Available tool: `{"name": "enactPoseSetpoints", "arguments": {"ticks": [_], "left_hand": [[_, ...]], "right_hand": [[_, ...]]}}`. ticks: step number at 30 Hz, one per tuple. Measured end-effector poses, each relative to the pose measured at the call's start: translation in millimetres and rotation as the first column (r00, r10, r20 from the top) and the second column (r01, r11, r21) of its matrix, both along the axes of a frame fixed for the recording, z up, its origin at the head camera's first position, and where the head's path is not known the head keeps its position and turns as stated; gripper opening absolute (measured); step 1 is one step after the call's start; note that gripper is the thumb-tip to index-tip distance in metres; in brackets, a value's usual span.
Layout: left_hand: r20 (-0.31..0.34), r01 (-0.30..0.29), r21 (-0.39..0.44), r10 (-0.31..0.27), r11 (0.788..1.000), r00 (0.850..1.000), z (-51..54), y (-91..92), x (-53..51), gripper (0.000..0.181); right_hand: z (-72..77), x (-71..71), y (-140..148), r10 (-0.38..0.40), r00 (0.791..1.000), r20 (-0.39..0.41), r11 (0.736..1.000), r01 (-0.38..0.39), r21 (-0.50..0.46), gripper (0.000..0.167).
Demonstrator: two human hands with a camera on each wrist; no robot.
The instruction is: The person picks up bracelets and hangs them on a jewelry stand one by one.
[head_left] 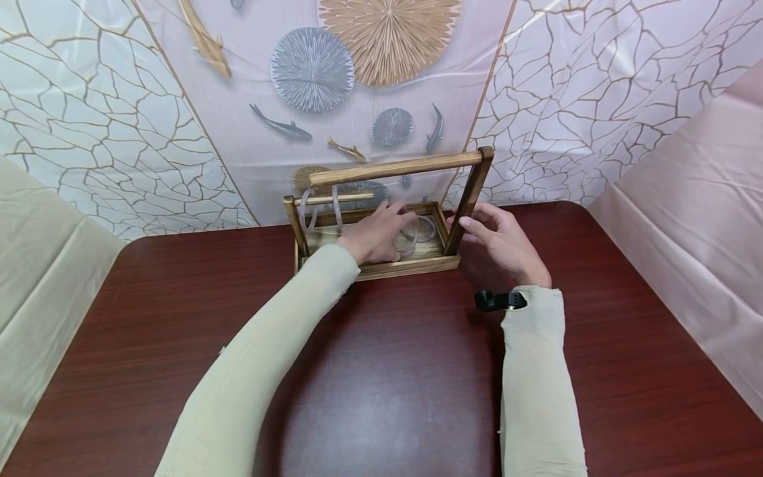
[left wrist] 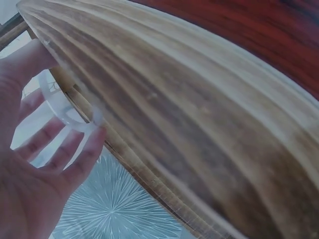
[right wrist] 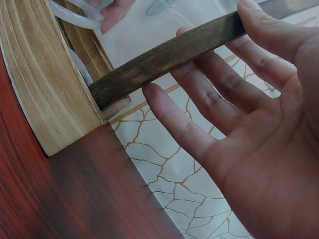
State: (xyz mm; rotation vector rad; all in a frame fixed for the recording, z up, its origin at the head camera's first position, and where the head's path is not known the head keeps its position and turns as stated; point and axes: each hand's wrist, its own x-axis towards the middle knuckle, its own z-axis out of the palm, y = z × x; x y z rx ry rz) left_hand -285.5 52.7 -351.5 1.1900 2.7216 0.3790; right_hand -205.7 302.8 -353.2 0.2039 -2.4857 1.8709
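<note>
A wooden jewelry rack [head_left: 471, 199] with a tray base [head_left: 411, 267] stands at the back of the table. My left hand [head_left: 375, 235] reaches over the tray's front wall and holds a clear bangle [left wrist: 60, 112] between thumb and fingers. Another clear bangle [head_left: 433, 233] lies in the tray's right part. My right hand [head_left: 503, 242] grips the rack's dark right post [right wrist: 164, 59], thumb on one side and fingers behind. Two bangles [head_left: 336, 207] hang at the left around the bars; which bar bears each is hard to tell.
A long upper bar [head_left: 399, 168] runs left from the right post. The shorter, lower bar [head_left: 348, 198] runs right from the left post [head_left: 296, 225]. Behind the dark red table [head_left: 381, 371] hangs a patterned cloth [head_left: 226, 132]. A black band [head_left: 501, 301] circles the right wrist.
</note>
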Motion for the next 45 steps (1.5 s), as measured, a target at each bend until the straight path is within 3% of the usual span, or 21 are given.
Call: {"name": "enactPoseSetpoints", "arguments": {"ticks": [10,22,32,45], "left_hand": [[-0.074,0.035,0.045,-0.032,0.998,0.997,-2.7,-3.2,2.5,0.069],[-0.177,0.088,0.145,-0.061,0.986,0.982,-4.4,-8.8,8.7,0.066],[-0.255,0.146,0.186,-0.096,0.972,0.962,-4.1,-8.2,13.4,0.066],[-0.346,0.187,0.206,-0.107,0.960,0.932,-7.1,-19.5,24.1,0.067]], "right_hand": [[0.0,-1.3,0.9,0.013,1.000,-0.019,1.000,-0.013,-0.007,0.035],[-1.7,-3.0,2.6,-0.001,1.000,-0.011,1.000,0.001,-0.002,0.039],[-6.7,-1.2,5.5,-0.001,0.998,-0.057,0.997,-0.003,-0.074,0.031],[-8.2,-2.1,2.1,-0.018,0.999,-0.043,0.999,0.017,-0.030,0.030]]}}
